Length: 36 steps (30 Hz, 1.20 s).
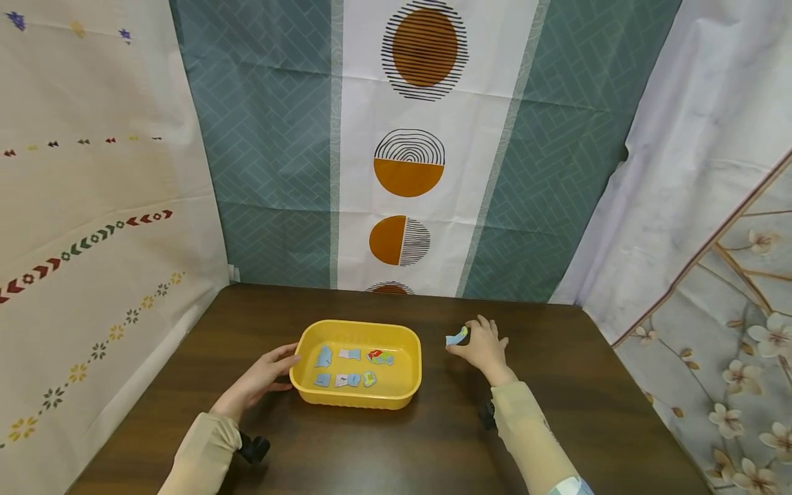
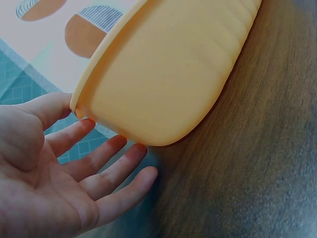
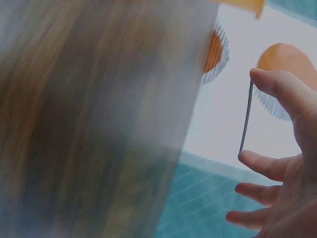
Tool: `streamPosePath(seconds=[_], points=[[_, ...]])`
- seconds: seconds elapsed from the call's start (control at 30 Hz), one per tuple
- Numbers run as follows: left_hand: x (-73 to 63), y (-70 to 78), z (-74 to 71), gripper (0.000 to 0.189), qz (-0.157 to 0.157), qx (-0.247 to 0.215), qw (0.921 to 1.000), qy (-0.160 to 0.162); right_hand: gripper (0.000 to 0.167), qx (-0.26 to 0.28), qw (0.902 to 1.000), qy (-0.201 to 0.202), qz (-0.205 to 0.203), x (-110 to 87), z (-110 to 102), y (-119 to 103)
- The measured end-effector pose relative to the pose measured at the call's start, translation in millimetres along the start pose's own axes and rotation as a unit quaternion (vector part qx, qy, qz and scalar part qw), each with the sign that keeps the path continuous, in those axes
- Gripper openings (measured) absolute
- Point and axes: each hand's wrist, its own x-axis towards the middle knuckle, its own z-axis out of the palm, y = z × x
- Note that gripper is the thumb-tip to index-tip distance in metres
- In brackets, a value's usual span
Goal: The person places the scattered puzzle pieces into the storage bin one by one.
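Observation:
A shallow yellow plastic basket [image 1: 355, 331] stands on the table, with several small flat puzzle pieces [image 1: 348, 379] lying spread on its bottom. My left hand [image 1: 262, 375] is at its left end. In the left wrist view the thumb reaches over the basket rim [image 2: 116, 44], and the other fingers [image 2: 106, 153] lie along the outer wall. To the right of the basket, above the table, my right hand [image 1: 485, 350] pinches a light blue puzzle piece [image 1: 456, 337] with a yellow-green patch. The right wrist view shows this piece [image 3: 245, 116] edge-on, between thumb and index finger; the other fingers are spread.
The dark brown wooden table [image 1: 371, 447] extends around the basket. Behind it hangs a green and white cloth [image 1: 272, 172] with orange circles. Patterned curtains [image 1: 99, 227] close off the left side, and a floral curtain [image 1: 711, 330] the right.

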Motion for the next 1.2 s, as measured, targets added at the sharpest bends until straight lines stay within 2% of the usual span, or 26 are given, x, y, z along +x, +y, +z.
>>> streamPosePath(seconds=[0.23, 0.53, 0.77, 1.2], points=[[0.5, -1.0, 0.0, 0.064, 0.011, 0.007, 0.9999, -0.01, 0.075, 0.002, 0.9998, 0.0, -0.021, -4.3, -5.0, -27.4], [0.0, 0.6, 1.4, 0.063, 0.005, -0.003, 1.0, -0.004, 0.072, 0.015, 0.9983, -0.003, -0.056, -15.0, -7.2, -65.5], [-2.0, 0.1, 1.3, 0.064, 0.009, -0.004, 0.9999, -0.007, 0.07, 0.011, 0.9972, -0.014, -0.072, -19.4, 7.5, -83.4], [-1.2, 0.3, 1.7, 0.062, 0.003, -0.009, 0.9999, 0.005, 0.068, 0.025, 0.9951, -0.051, -0.081, -28.7, 39.2, -93.9]])
